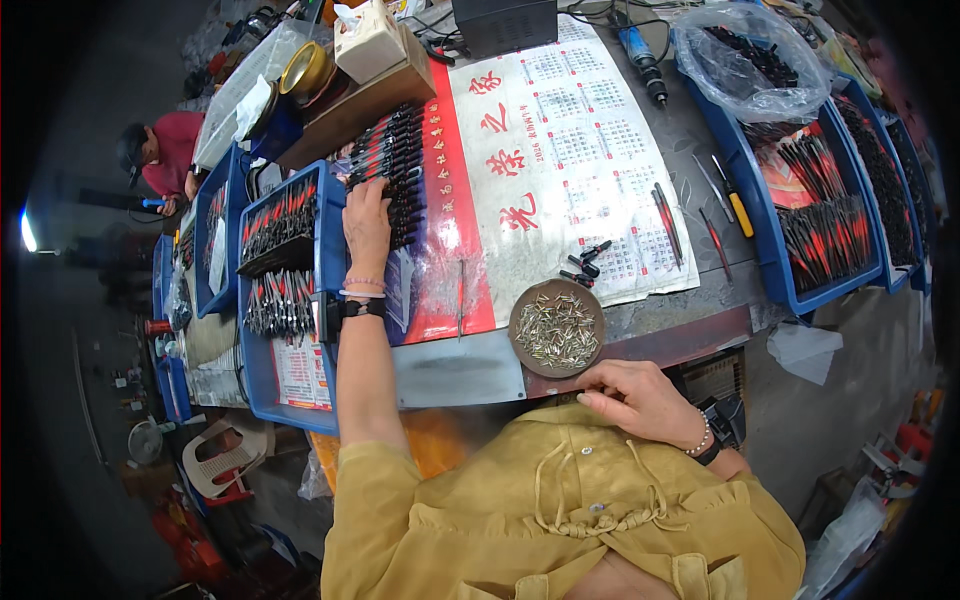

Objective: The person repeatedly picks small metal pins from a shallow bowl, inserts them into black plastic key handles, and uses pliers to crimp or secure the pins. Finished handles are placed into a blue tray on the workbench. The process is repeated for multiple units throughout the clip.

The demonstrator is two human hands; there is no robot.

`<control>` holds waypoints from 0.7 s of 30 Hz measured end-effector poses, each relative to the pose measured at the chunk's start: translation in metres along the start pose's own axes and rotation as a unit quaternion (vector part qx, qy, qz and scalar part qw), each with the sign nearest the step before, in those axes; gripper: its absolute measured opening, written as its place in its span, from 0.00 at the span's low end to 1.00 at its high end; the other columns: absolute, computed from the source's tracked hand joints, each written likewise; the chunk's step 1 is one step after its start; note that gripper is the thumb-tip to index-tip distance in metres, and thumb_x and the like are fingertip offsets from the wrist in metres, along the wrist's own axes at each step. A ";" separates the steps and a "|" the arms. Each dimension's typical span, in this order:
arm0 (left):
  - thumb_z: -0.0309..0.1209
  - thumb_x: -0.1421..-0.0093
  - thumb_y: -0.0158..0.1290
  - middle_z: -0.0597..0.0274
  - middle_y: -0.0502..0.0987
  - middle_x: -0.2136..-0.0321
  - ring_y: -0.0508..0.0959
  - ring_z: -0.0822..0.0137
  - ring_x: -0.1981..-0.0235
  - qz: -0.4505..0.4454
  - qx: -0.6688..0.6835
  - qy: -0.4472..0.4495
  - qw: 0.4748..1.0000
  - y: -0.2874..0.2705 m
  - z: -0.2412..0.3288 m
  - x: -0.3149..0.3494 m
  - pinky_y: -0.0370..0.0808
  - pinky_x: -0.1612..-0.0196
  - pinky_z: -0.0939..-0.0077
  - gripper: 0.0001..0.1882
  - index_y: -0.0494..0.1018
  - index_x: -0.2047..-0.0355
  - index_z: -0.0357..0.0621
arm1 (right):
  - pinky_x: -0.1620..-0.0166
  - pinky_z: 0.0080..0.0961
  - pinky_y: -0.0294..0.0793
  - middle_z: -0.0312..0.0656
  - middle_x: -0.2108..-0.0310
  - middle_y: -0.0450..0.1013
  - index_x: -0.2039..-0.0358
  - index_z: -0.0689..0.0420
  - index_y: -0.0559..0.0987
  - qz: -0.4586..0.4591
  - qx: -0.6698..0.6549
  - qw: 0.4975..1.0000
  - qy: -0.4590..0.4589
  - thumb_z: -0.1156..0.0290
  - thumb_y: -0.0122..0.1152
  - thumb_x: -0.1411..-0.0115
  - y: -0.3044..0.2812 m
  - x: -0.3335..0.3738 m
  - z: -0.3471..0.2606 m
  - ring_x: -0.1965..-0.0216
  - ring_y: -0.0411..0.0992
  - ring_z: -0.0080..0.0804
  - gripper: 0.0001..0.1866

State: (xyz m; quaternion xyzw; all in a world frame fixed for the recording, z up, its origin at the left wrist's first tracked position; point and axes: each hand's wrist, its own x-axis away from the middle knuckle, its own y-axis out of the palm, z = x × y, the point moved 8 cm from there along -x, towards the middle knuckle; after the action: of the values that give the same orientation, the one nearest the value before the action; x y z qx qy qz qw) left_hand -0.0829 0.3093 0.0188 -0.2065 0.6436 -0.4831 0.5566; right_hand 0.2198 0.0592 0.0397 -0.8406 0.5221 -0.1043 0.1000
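My left hand [367, 228] reaches to the near left end of a row of slim black-and-red handled tools [405, 165]. Its fingers lie over the row's edge, and their tips are partly hidden. My right hand [640, 397] hovers by the table's front edge, close to a round brown dish [517, 345] heaped with small shiny metal pins [560, 330]. The right fingers are loosely bent, the thumb apart from them, with nothing visible between. Several short black pieces [590, 262] lie just beyond the dish. A thin red-and-silver tool [461, 298] rests between my hands.
Blue trays of black-and-red tools stand left [325, 240] and right [790, 290]. A printed calendar sheet [520, 130] covers the tabletop. To its right lie a yellow-handled screwdriver [738, 205] and a blue power tool [637, 50]. Another person [172, 150] sits at far left.
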 end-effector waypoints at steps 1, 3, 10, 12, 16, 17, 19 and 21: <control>0.22 0.45 0.52 0.55 0.73 0.66 0.73 0.54 0.62 0.010 0.028 -0.015 0.999 -0.001 -0.002 0.000 0.70 0.60 0.63 0.13 0.70 0.58 0.46 | 0.69 0.24 0.72 0.45 0.73 0.74 0.62 0.63 0.78 -0.002 -0.004 1.000 0.001 0.70 0.60 0.42 0.001 0.000 0.000 0.74 0.73 0.32 0.11; 0.21 0.45 0.52 0.53 0.73 0.67 0.73 0.51 0.63 0.021 0.067 -0.036 0.997 -0.001 -0.005 0.001 0.71 0.61 0.62 0.12 0.70 0.60 0.43 | 0.69 0.24 0.72 0.45 0.73 0.74 0.62 0.63 0.78 -0.005 0.005 1.000 0.002 0.70 0.60 0.42 0.001 -0.001 0.000 0.74 0.73 0.32 0.11; 0.20 0.44 0.51 0.50 0.73 0.69 0.74 0.49 0.67 0.030 0.077 -0.063 0.995 -0.001 -0.010 0.005 0.72 0.63 0.62 0.04 0.71 0.67 0.39 | 0.67 0.30 0.73 0.47 0.71 0.75 0.64 0.62 0.77 -0.013 -0.004 1.000 0.023 0.70 0.58 0.42 0.002 -0.002 -0.003 0.71 0.75 0.41 0.09; 0.20 0.44 0.50 0.50 0.73 0.69 0.74 0.49 0.67 0.045 0.085 -0.066 0.993 -0.003 -0.009 0.006 0.72 0.63 0.62 0.04 0.72 0.68 0.38 | 0.66 0.30 0.73 0.48 0.71 0.75 0.64 0.62 0.77 -0.016 -0.001 1.000 0.023 0.70 0.58 0.42 0.002 -0.002 -0.004 0.71 0.75 0.42 0.10; 0.19 0.44 0.48 0.50 0.74 0.70 0.74 0.50 0.67 0.082 0.096 -0.085 0.988 -0.010 -0.007 0.011 0.72 0.62 0.63 0.05 0.73 0.68 0.37 | 0.66 0.31 0.73 0.49 0.70 0.75 0.64 0.62 0.77 -0.013 0.000 1.000 0.019 0.70 0.58 0.42 0.003 -0.002 -0.007 0.69 0.75 0.44 0.10; 0.19 0.44 0.48 0.50 0.74 0.70 0.75 0.50 0.67 0.092 0.101 -0.093 0.986 -0.012 -0.007 0.013 0.72 0.62 0.63 0.06 0.73 0.67 0.37 | 0.66 0.32 0.73 0.49 0.70 0.75 0.64 0.63 0.77 -0.012 0.001 1.000 0.019 0.70 0.58 0.43 0.003 -0.001 -0.007 0.69 0.75 0.44 0.10; 0.20 0.44 0.48 0.50 0.75 0.69 0.75 0.50 0.65 0.093 0.095 -0.112 0.985 -0.016 -0.007 0.018 0.72 0.61 0.63 0.06 0.74 0.67 0.37 | 0.65 0.32 0.73 0.49 0.70 0.75 0.64 0.63 0.77 -0.010 0.005 1.000 0.016 0.70 0.58 0.43 0.004 -0.001 -0.008 0.69 0.75 0.45 0.10; 0.21 0.44 0.48 0.50 0.76 0.67 0.76 0.51 0.64 0.095 0.100 -0.136 0.981 -0.020 -0.008 0.023 0.72 0.60 0.64 0.07 0.74 0.66 0.36 | 0.65 0.32 0.73 0.50 0.70 0.75 0.64 0.63 0.77 -0.011 0.015 1.000 0.014 0.69 0.58 0.43 0.005 -0.001 -0.009 0.69 0.75 0.45 0.10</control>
State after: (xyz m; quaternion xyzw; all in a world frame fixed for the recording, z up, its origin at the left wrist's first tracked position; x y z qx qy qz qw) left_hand -0.1023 0.2852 0.0234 -0.1513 0.5273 -0.4575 0.6998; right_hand 0.2127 0.0569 0.0467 -0.8431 0.5127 -0.1247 0.1042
